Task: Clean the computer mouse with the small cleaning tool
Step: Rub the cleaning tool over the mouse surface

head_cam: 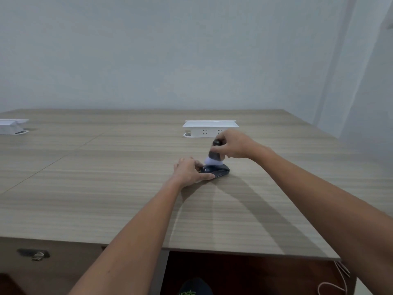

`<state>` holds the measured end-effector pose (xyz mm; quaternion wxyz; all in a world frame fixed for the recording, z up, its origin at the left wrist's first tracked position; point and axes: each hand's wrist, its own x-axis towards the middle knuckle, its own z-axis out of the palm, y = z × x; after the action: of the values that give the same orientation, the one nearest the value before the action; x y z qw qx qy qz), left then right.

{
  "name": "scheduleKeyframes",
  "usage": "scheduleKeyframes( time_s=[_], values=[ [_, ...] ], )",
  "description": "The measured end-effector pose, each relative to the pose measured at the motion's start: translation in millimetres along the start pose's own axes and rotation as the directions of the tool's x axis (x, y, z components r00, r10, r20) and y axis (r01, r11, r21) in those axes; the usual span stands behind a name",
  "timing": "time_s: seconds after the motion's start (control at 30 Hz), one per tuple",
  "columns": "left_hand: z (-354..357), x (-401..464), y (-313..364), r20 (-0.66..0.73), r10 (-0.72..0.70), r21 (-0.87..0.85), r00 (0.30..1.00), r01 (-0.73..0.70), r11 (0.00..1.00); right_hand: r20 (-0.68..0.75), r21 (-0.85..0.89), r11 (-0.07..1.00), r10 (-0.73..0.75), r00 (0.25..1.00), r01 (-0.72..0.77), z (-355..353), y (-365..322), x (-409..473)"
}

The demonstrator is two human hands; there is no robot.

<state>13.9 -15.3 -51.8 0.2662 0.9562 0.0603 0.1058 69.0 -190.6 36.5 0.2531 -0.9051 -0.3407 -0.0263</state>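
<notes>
On wood table (106, 199) by pale wall (148, 50): left hand (189, 170) pinning mouse (219, 170), right hand (234, 145) gripping brush (214, 155).

Two bare forearms reach in from the bottom edge, uncovered along their whole visible length, with no sleeve edge or cuff showing anywhere. The left hand (188, 170) is bare, with no glove, and no ring can be made out on the fingers that show. The right hand (235, 145) is likewise bare and ungloved. Neither wrist carries a watch, strap or bracelet. The right forearm looks broader, being nearer the camera, and both narrow toward the wrists. At the very bottom edge a rounded dark shape with green lettering (189, 291) shows, too cut off to identify.
</notes>
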Motion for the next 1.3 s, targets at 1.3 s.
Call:
scheduleKeyframes(
  time_s=[1.3],
  values=[
    [9.1,-6.9,-1.9,-0.029,-0.044,-0.124,0.999,0.04,0.991,-0.084,-0.075,0.997,-0.02,0.996,0.014,14.1,14.2,-4.2]
  ],
)
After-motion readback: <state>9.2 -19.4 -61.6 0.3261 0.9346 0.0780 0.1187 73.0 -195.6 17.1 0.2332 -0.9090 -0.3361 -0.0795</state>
